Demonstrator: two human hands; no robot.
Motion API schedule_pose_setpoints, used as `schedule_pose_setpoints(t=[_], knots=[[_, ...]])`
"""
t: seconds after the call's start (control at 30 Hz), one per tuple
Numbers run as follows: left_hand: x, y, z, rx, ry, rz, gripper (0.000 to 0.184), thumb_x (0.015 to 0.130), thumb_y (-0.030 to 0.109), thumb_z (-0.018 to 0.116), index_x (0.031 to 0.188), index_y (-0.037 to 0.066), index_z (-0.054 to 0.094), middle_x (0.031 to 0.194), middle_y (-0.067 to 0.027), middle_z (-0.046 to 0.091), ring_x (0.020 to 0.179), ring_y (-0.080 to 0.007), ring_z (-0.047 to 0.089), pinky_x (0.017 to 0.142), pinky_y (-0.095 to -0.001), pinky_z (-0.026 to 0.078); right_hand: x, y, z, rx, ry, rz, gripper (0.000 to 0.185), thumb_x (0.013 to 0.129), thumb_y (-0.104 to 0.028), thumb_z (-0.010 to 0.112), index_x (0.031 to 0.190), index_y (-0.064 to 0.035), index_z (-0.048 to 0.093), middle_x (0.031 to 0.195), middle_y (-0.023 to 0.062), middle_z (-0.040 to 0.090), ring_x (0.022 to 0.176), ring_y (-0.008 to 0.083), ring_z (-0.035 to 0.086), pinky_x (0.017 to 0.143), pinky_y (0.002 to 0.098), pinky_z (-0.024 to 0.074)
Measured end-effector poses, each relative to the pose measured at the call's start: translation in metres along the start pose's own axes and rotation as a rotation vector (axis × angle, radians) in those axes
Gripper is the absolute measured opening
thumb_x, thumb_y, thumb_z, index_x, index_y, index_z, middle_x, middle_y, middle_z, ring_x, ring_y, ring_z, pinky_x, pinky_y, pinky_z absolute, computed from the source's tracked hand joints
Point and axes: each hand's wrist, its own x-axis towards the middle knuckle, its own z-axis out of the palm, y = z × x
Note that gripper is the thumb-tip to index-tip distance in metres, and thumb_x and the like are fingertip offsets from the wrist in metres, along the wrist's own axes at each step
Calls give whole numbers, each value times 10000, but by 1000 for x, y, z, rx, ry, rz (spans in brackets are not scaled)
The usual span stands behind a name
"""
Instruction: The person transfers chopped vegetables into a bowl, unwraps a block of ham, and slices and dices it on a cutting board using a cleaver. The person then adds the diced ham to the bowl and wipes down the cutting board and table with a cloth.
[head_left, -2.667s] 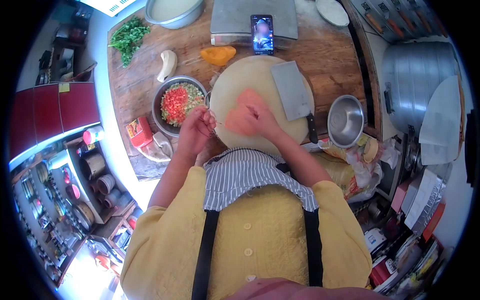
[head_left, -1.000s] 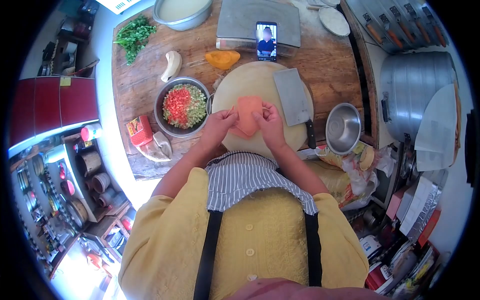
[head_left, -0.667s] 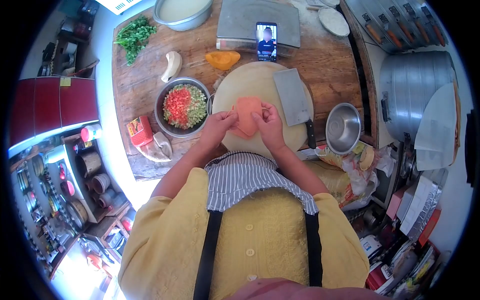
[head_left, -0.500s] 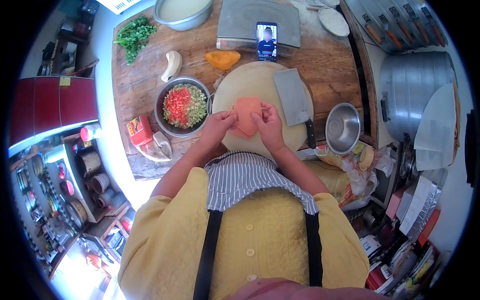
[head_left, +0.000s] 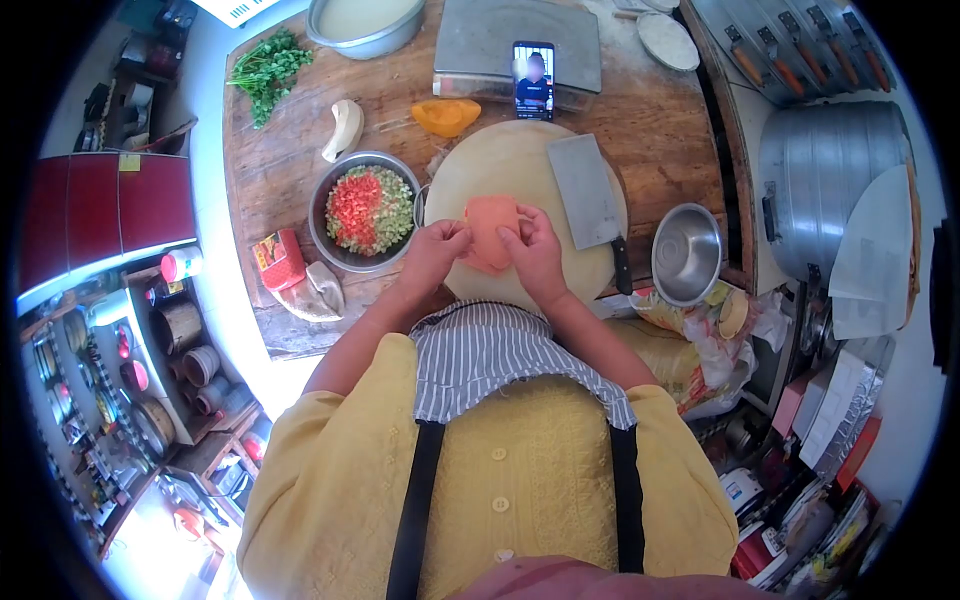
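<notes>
Over the round chopping board [head_left: 470, 160], both hands hold thin pinkish-orange slices [head_left: 492, 222] that look like ham, overlapping one another. My left hand [head_left: 440, 248] pinches the left edge between thumb and fingertips. At the right edge, my right hand [head_left: 535, 250] grips them with its thumb on top and fingers behind. A cleaver [head_left: 583, 190] lies flat on the board's right side, its dark handle pointing towards me. Left of the board stands a metal bowl [head_left: 320, 232] of diced red and pale green pieces.
A small metal bowl [head_left: 687, 255] sits right of the board. Behind the board, a phone [head_left: 534, 80] leans against a grey slab-topped box [head_left: 470, 45]. Pumpkin [head_left: 445, 117], a pale peeled piece [head_left: 344, 130], herbs [head_left: 270, 75] and a red packet [head_left: 278, 260] lie on the wooden table [head_left: 660, 130].
The slices have shifted slightly left and now lie more squarely over each other. My left hand has moved a little to the left. Bowl and cleaver stay put.
</notes>
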Motion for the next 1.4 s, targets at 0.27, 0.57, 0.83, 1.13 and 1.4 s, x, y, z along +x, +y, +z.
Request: schedule_pose_setpoints(t=[0.27, 0.57, 0.83, 1.13, 1.4], knots=[[-4, 6, 1, -106, -35, -22, 163, 925, 171, 551, 954, 20, 604, 830, -25, 624, 732, -89, 574, 706, -228, 467, 8, 16, -16, 675, -42, 341, 440, 909, -100, 576, 1301, -13, 396, 1229, 137, 551, 1061, 208, 587, 892, 335, 509], [-44, 47, 18, -224, -181, 90, 136, 949, 130, 513, 997, 23, 581, 913, -27, 615, 837, -96, 566, 779, -242, 465, 7, 27, -31, 942, -235, 436, 447, 971, -286, 464, 1348, -53, 408, 1281, 94, 531, 1170, 232, 528, 985, 415, 443], [-45, 46, 25, -71, -293, 282, 135, 960, 138, 502, 1008, 28, 564, 947, -23, 604, 915, -96, 560, 841, -243, 449, -5, 6, -19, 1078, -507, 498, 498, 971, -365, 440, 1356, -53, 403, 1275, 117, 530, 1162, 242, 533, 974, 426, 450], [-40, 24, 16, -479, -239, -23, 112, 940, 114, 492, 991, 40, 560, 868, -32, 596, 801, -122, 568, 747, -259, 467, -18, 19, -29, 823, -130, 549, 378, 961, -250, 483, 1263, -23, 475, 1156, 112, 603, 1016, 227, 619, 884, 372, 517], [-59, -4, -12, -762, -86, 79, 109, 931, 120, 508, 985, 38, 555, 803, -24, 564, 704, -130, 540, 692, -255, 456, -4, 44, -56, 814, 157, 500, 316, 939, -198, 534, 1204, -26, 514, 1110, 101, 618, 970, 223, 627, 825, 331, 523]])
